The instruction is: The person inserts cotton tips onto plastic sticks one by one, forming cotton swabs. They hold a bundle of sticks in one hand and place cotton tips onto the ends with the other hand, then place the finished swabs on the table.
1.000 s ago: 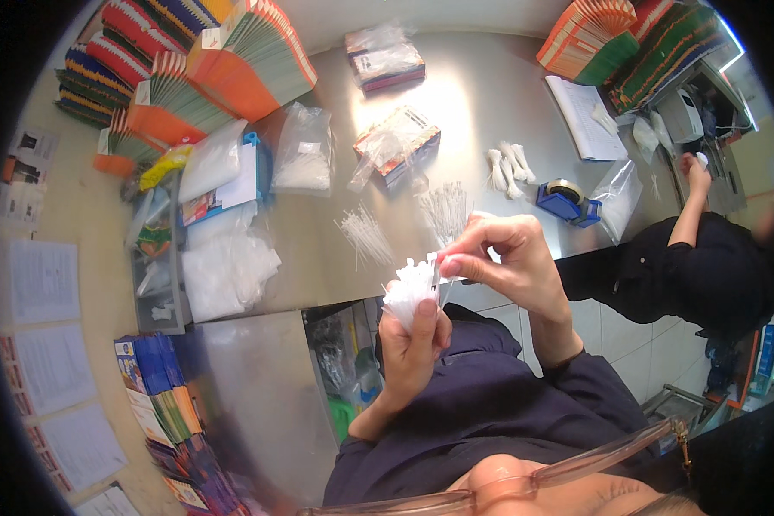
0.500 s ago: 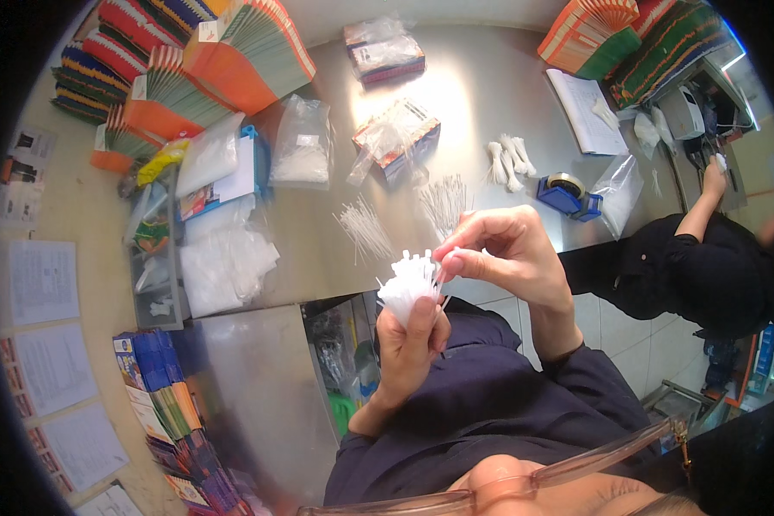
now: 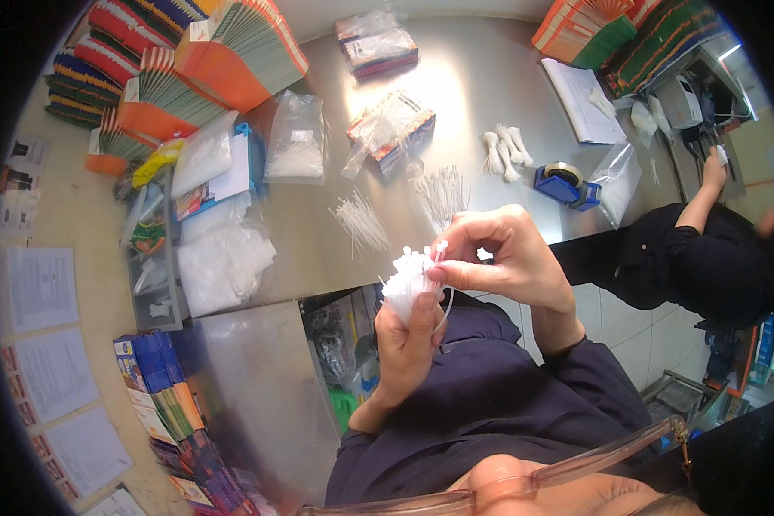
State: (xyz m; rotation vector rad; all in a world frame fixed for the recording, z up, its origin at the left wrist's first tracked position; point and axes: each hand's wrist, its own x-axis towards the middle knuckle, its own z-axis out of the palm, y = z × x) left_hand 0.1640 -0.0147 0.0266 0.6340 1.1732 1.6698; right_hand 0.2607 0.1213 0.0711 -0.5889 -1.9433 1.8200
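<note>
A thick bundle of white cable ties (image 3: 404, 285) stands upright in my left hand (image 3: 404, 348), its fingers and thumb wrapped round the lower part. My right hand (image 3: 516, 267) is at the top right of the bundle, thumb and forefinger pinching a cable tie by its head end. One strand bends out beside my left thumb. Just beyond my hands, two loose spreads of cable ties, one on the left (image 3: 359, 225) and one on the right (image 3: 443, 191), lie on the metal table (image 3: 318, 267). Several tied bundles (image 3: 505, 153) rest farther right.
A blue tape dispenser (image 3: 568, 185) and a clear bag (image 3: 617, 185) lie to the right. Plastic-covered boxes (image 3: 391, 129), a bag of white pieces (image 3: 295, 142) and orange folded stacks (image 3: 241, 60) sit farther back. A grey tray (image 3: 172, 297) stands left; another person (image 3: 697, 258) works at right.
My right thumb and forefinger have shifted slightly at the bundle's top, and a strand now curves out at its right side. The whole view has moved a little.
</note>
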